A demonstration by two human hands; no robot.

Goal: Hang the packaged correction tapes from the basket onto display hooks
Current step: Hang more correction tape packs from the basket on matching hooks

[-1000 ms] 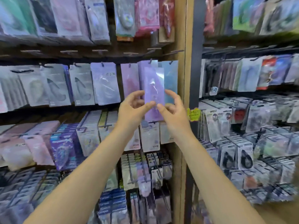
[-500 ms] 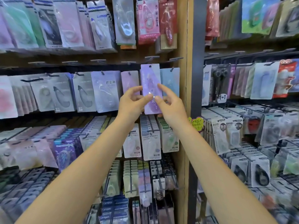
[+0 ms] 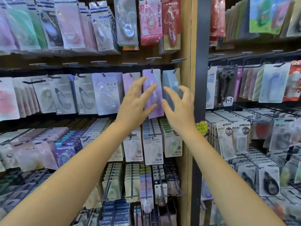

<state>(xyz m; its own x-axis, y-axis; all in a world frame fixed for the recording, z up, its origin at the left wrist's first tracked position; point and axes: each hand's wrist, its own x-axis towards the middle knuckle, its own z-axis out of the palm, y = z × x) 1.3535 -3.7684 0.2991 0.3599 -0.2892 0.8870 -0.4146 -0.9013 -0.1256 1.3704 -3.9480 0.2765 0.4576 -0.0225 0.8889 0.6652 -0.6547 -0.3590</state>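
Note:
A purple packaged correction tape (image 3: 152, 95) hangs on a display hook (image 3: 152, 70) in the middle row, between a lilac pack (image 3: 130, 80) and a blue pack (image 3: 171, 79). My left hand (image 3: 135, 103) is just left of the purple pack, fingers spread and straight, holding nothing. To the pack's right, my right hand (image 3: 179, 108) has loosely bent fingers and also holds nothing. Both hands are close in front of the pack; whether they touch it is unclear. The basket is out of view.
Rows of hooks full of correction tape packs fill the wooden display: Campus packs (image 3: 153, 149) below, MONO packs (image 3: 151, 22) above. A dark upright post (image 3: 199, 111) separates a second rack (image 3: 244, 141) on the right. Bare hooks (image 3: 153, 59) jut out above the purple pack.
Both hands pinched the purple pack and lifted it up to the hook. Now it hangs there and both hands have let go with fingers spread.

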